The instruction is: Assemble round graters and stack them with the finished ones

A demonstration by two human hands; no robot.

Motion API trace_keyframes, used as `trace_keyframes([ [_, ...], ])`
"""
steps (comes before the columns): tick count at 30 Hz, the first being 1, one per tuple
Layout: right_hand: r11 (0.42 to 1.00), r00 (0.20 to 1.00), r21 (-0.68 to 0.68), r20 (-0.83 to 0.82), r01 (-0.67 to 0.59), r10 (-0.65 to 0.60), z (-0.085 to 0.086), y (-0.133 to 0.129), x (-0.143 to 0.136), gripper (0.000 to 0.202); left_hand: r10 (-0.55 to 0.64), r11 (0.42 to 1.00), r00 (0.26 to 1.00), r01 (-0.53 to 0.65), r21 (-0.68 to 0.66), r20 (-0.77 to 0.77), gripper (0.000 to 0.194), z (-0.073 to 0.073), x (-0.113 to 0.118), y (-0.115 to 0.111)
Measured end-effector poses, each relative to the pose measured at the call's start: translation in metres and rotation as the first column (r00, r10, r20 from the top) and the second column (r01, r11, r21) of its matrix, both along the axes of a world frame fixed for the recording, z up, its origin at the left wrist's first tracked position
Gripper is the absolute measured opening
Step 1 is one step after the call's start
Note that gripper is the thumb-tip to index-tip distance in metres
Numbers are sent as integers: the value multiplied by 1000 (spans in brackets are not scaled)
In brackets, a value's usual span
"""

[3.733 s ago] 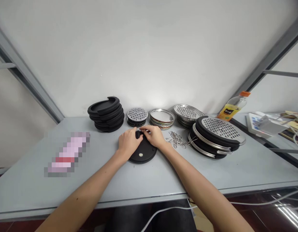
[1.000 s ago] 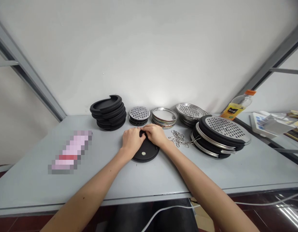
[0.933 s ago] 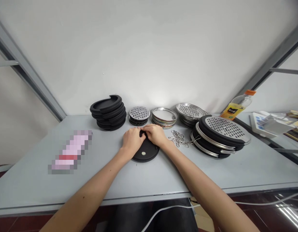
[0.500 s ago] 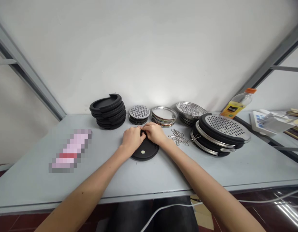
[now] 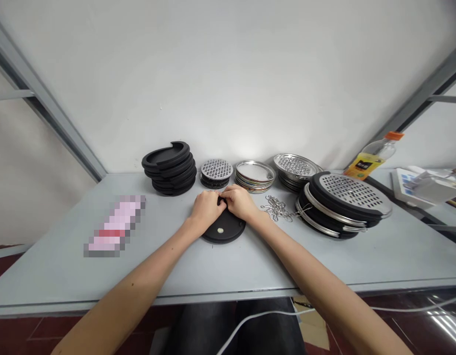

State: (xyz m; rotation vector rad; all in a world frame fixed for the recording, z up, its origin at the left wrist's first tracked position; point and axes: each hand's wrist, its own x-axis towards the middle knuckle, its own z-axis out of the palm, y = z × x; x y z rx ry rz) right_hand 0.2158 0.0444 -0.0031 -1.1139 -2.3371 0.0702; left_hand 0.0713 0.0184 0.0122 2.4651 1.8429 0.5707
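A flat round black disc [image 5: 229, 232], like a shallow ring-shaped base, lies on the table in front of me with a small pale round spot near its front edge. My left hand [image 5: 205, 211] is closed on its far left rim, thumb pointing inward. From the other side, my right hand [image 5: 241, 201] grips the far right rim, its fingers meeting those of the left. Both hands hide the disc's far edge, and what the fingertips press there cannot be made out. Right of my hand lies a pile of small wire loops [image 5: 275, 208].
Behind stand stacked black rings [image 5: 170, 170], small perforated metal discs [image 5: 217, 170], shiny metal lids [image 5: 254, 172] and larger perforated plates [image 5: 296, 166]. Assembled black-and-metal grater units [image 5: 349, 197] lean at right near a bottle [image 5: 371, 158]. A blurred-out pink object [image 5: 117, 227] lies left.
The view has shifted slightly, so the whole scene sits a little farther right. Both hands keep their hold on the black disc with hardly any movement.
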Motion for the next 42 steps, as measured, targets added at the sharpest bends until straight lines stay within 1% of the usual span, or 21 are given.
trace_keyframes([
  [7, 1000, 999, 2, -52, -10, 10, -4, 1, 2, 33, -17, 1000, 1000, 17, 6, -6, 28, -1, 0, 1],
  [16, 1000, 1000, 23, 10, -12, 12, 1, -1, 1, 29, -25, 1000, 999, 25, 6, -31, 29, 0, -2, 2],
  [25, 1000, 1000, 18, 10, 7, -7, 0, -2, 2, 31, -51, 999, 997, 52, 8, -55, 27, 1, -2, 2],
  [38, 999, 993, -19, -109, 38, -40, -2, -5, 5, 33, -62, 998, 997, 63, 21, -46, 26, 2, -1, -1],
  [42, 999, 982, -51, -186, 2, -12, -4, -2, 11, 34, -76, 997, 996, 76, 17, -43, 27, 3, -1, -2],
])
